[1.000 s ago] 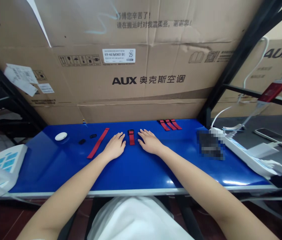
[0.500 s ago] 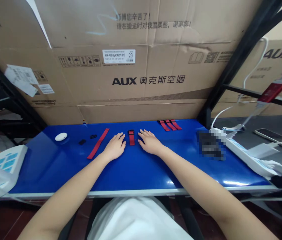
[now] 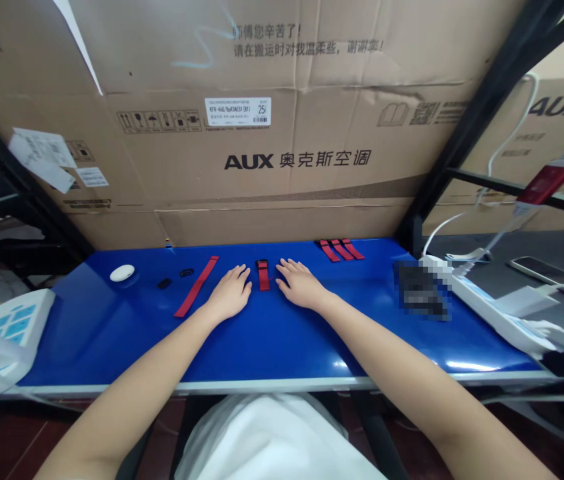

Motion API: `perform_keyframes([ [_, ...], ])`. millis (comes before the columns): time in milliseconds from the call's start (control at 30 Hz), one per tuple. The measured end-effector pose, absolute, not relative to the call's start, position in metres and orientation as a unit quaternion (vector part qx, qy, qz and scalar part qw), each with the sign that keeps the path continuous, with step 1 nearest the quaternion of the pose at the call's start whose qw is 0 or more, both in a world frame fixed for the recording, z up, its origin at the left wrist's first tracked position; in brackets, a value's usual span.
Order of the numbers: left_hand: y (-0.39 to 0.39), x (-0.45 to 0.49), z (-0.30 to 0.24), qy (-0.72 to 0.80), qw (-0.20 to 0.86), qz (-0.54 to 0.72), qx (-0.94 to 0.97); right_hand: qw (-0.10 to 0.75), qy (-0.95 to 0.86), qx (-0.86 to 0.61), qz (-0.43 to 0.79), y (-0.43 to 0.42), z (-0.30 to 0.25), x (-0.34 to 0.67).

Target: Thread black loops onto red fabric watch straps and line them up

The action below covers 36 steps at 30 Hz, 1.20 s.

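Both hands rest palm down on the blue tabletop (image 3: 282, 347), holding nothing. My left hand (image 3: 231, 293) lies with its fingers stretched out, just right of a long red strap (image 3: 197, 287). Between the hands is a short folded red strap with a black buckle (image 3: 263, 275); neither hand touches it. My right hand (image 3: 302, 285) is flat on its other side, fingers extended. Left of the long strap lie a black buckle piece (image 3: 187, 273) and a small black block (image 3: 164, 284). Three red straps with black ends (image 3: 341, 250) lie side by side at the back right.
A white round object (image 3: 123, 273) sits at the left. White power strips stand at the left edge (image 3: 25, 323) and right edge (image 3: 497, 310). A blurred dark object (image 3: 419, 291) lies at the right. Behind the table stands a large cardboard sheet (image 3: 292, 180) between black frame posts.
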State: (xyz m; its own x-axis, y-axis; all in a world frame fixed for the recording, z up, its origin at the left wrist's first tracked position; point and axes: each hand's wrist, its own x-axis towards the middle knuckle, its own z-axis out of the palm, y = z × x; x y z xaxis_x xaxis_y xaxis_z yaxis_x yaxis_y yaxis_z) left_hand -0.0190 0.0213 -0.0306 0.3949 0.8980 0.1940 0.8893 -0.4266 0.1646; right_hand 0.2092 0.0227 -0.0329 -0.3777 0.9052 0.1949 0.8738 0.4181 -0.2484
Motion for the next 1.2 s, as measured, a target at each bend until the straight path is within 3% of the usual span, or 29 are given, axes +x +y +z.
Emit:
perform_keyframes([
  [500,0.020,-0.018,-0.030,0.534,0.029,0.133,0.835,0.153,-0.828,-0.537,0.050,0.023,-0.034,0.209],
  [600,0.014,-0.016,-0.029,0.597,0.004,0.144,0.789,0.161,-0.828,-0.535,0.049,0.021,-0.032,0.209],
  [733,0.007,-0.017,-0.028,0.708,-0.018,0.162,0.688,0.189,-0.867,-0.458,0.048,0.013,-0.025,0.208],
  [900,0.006,-0.021,-0.028,0.714,-0.001,0.160,0.681,0.194,-0.905,-0.372,0.067,0.002,-0.017,0.199],
  [1200,-0.003,-0.012,-0.017,0.612,0.034,0.206,0.763,0.156,-0.785,-0.598,0.052,0.036,-0.019,0.235],
])
